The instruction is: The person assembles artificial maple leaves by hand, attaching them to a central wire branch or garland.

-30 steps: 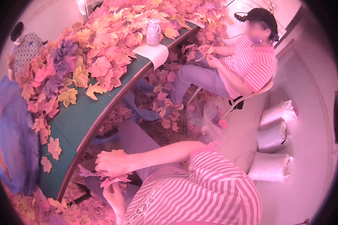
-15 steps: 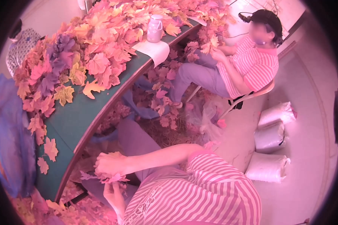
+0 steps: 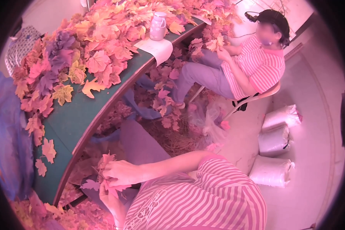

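Note:
Both my hands are close together above my lap, closed on a small bunch of artificial maple leaves [image 3: 118, 188]. My right hand [image 3: 122, 172] pinches the bunch from above, its fingers bent round the stems. Just below it, my left hand [image 3: 109, 196] grips the underside with thumb and fingertips. An orange-pink leaf [image 3: 107, 158] sticks up beyond my right fingers. A paler purple-pink leaf [image 3: 90, 185] pokes out past my left fingertips. The stems are mostly hidden by my fingers.
A green table [image 3: 67, 130] bears a big heap of maple leaves [image 3: 103, 30], a bottle [image 3: 157, 27] and a paper sheet [image 3: 157, 50]. A co-worker [image 3: 253, 65] sits holding leaves. White sacks [image 3: 273, 170] stand on the floor; blue cloth [image 3: 9, 142] hangs at left.
My right hand has turned and shifted slightly right, its fingers now lower on the bunch. An orange-pink leaf shows more upright above it. My left hand has moved a little left.

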A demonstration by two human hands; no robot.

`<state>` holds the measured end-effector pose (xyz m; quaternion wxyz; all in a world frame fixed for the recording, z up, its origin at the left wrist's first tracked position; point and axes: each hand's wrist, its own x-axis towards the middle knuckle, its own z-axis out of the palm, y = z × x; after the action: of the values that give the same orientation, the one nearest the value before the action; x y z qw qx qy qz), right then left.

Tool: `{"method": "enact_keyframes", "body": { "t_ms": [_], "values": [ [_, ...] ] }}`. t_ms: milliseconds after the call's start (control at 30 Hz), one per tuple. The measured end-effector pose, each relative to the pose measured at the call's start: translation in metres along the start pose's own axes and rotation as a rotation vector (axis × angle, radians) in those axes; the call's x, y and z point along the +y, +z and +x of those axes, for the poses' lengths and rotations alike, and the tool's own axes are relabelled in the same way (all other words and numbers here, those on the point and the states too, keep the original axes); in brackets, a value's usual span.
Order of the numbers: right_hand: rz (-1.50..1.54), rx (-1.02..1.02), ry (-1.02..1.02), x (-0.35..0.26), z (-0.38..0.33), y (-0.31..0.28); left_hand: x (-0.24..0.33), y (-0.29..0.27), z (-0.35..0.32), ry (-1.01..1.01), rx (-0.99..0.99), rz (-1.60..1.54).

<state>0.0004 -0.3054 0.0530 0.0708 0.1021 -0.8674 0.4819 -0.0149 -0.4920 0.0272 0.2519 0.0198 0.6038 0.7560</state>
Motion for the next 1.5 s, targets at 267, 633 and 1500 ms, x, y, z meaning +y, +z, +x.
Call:
{"method": "enact_keyframes", "body": {
  "t_ms": [267, 633, 1500],
  "values": [
    [0.119, -0.07, 0.163, 0.023, -0.008, 0.002, 0.005, 0.004, -0.008, -0.149, 0.138, 0.044],
    [0.269, -0.097, 0.165, 0.025, -0.005, 0.006, 0.01, 0.008, -0.011, -0.227, 0.141, -0.079],
    [0.468, -0.205, 0.379, 0.042, -0.031, -0.058, -0.002, 0.048, 0.021, -0.326, -0.069, -0.009]
  ]
}}
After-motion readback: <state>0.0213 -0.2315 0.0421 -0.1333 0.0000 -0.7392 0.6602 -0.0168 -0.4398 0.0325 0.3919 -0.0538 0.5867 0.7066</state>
